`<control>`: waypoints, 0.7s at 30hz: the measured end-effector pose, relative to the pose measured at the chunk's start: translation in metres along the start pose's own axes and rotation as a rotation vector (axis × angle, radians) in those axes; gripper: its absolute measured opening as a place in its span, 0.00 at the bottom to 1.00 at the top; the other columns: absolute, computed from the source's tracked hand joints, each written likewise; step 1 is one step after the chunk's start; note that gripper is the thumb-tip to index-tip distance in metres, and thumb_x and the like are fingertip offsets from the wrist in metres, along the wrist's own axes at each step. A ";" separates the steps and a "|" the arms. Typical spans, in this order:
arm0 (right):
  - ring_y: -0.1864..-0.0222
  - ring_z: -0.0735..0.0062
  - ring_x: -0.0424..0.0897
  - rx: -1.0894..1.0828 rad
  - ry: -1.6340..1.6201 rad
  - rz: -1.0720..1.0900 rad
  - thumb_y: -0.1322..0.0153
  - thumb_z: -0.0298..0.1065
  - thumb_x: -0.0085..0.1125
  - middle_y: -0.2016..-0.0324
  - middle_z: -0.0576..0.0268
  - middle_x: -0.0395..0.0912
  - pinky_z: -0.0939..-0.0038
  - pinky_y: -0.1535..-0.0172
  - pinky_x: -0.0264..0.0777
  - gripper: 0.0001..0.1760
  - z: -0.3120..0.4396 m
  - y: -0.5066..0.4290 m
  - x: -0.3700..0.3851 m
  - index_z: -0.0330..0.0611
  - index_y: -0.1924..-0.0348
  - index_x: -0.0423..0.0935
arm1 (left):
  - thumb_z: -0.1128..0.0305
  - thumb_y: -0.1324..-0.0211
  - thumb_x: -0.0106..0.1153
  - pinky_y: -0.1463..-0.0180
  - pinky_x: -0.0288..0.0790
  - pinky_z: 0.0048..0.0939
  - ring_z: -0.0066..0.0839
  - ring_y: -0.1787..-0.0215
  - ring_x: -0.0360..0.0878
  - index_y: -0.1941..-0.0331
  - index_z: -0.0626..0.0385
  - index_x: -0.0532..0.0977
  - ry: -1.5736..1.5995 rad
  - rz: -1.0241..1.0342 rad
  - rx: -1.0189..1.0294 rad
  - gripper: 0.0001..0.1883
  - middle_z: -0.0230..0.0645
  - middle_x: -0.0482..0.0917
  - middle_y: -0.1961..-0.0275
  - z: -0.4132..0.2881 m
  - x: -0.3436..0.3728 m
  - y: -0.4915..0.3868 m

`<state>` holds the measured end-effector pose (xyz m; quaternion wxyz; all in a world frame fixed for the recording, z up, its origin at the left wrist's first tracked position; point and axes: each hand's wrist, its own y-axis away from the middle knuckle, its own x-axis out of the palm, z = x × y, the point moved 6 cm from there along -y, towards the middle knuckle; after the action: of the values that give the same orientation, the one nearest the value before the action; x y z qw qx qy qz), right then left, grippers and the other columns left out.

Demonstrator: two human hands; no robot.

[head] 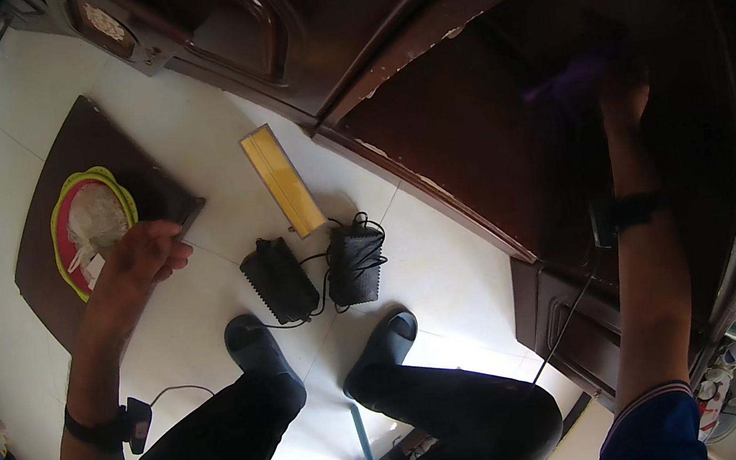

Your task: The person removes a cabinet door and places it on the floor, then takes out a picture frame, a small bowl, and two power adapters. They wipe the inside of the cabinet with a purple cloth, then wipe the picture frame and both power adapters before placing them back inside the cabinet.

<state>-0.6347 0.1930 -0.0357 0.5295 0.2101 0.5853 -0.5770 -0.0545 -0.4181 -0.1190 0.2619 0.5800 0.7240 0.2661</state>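
My right hand (627, 92) reaches into the dark recess of a brown wooden cabinet (440, 140), at the upper right. A blurred purple cloth (567, 80) shows at its fingers and seems to be held in them; deep shadow hides the grip. My left hand (146, 252) hangs at the left with its fingers loosely curled and nothing seen in them. It overlaps the edge of an oval basket (59, 247) with a lime-green rim and a pink inside. A clear plastic bag (96, 213) lies in this basket, which rests on a dark brown board (111, 136).
Between my slippers (260, 346) and the cabinet, a long yellow box (282, 180) lies on pale floor tiles. Two black ridged blocks (279, 279) joined by looped cable are close to my feet. A thin cable (566, 336) runs from my right wrist. Chipped edging lines the cabinet opening.
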 end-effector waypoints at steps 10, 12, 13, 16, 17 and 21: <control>0.58 0.68 0.84 0.409 -0.555 0.776 0.19 0.40 0.60 0.50 0.53 0.87 0.66 0.56 0.80 0.19 0.129 0.063 0.211 0.44 0.37 0.74 | 0.51 0.30 0.62 0.36 0.77 0.40 0.38 0.45 0.88 0.38 0.64 0.73 -0.131 -0.084 0.167 0.30 0.46 0.87 0.51 -0.131 0.028 0.142; 0.60 0.70 0.84 0.544 -0.726 1.039 0.19 0.39 0.59 0.51 0.54 0.88 0.68 0.58 0.80 0.18 0.161 0.117 0.244 0.45 0.38 0.74 | 0.44 0.34 0.64 0.42 0.77 0.38 0.36 0.50 0.87 0.44 0.65 0.74 -0.070 -0.191 0.149 0.33 0.45 0.85 0.56 -0.142 0.040 0.166; 0.61 0.71 0.85 0.661 -0.737 1.210 0.19 0.39 0.59 0.52 0.54 0.88 0.69 0.59 0.80 0.17 0.175 0.151 0.251 0.45 0.38 0.74 | 0.38 0.36 0.65 0.46 0.77 0.34 0.33 0.55 0.86 0.49 0.66 0.74 0.017 -0.276 0.113 0.35 0.43 0.84 0.60 -0.140 0.049 0.176; 0.60 0.71 0.86 0.672 -0.779 1.374 0.18 0.39 0.58 0.53 0.54 0.89 0.69 0.57 0.81 0.21 0.208 0.226 0.230 0.46 0.34 0.71 | 0.39 0.35 0.65 0.44 0.76 0.37 0.36 0.53 0.86 0.49 0.65 0.74 0.075 -0.281 0.023 0.35 0.44 0.84 0.58 -0.131 0.072 0.187; 0.59 0.70 0.86 0.673 -0.691 1.449 0.18 0.41 0.59 0.53 0.54 0.90 0.68 0.55 0.82 0.26 0.212 0.244 0.216 0.47 0.29 0.68 | 0.39 0.35 0.65 0.43 0.76 0.38 0.36 0.52 0.86 0.48 0.64 0.74 0.095 -0.266 0.005 0.34 0.45 0.84 0.57 -0.126 0.078 0.185; 0.58 0.65 0.88 0.597 -0.704 1.677 0.19 0.39 0.59 0.52 0.51 0.90 0.63 0.50 0.84 0.26 0.195 0.277 0.128 0.36 0.31 0.70 | 0.46 0.33 0.63 0.38 0.75 0.39 0.38 0.46 0.86 0.42 0.67 0.74 0.065 -0.194 0.053 0.32 0.46 0.86 0.51 -0.113 0.087 0.172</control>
<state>-0.3684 0.0394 -0.2278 0.8407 0.5015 -0.1197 -0.1654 -0.0283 -0.3098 0.0746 0.2474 0.5048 0.7917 0.2391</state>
